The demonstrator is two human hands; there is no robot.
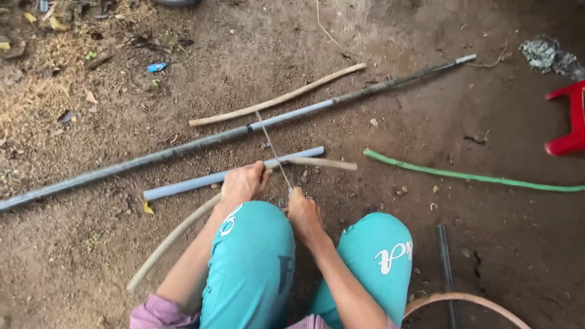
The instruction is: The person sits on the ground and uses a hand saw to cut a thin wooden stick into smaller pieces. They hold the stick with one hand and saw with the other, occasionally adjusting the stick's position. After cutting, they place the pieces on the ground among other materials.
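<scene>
Head view, left hand: the left hand [244,183] is curled around a pale cane strip [183,228], gripping it just in front of the left knee, fingers pressed together over it.
Head view, right hand: the right hand [303,210] is closed on the handle end of a thin saw blade [273,149]; the handle itself is hidden under the fingers.
Cane strip: it curves up from the ground at lower left, passes through the left hand and runs on to a tip at the right, lying almost flat on the dirt.
Saw blade: it slants away from the right hand, crossing the cane strip just right of the left hand and reaching toward the long pipe.
Short blue pipe [231,173]: lies on the ground just behind the cane strip, partly covered by the left hand.
Long dark pipe [183,146]: stretches across the ground farther out, with a lighter sleeve in its middle.
Tan stick [277,97]: lies just beyond the long pipe.
Green hose [469,176]: runs along the ground at right, well apart from the hands.
Red stool [570,119]: stands at the right edge.
Knees: both in teal trousers [250,262], squatting over bare dirt.
</scene>
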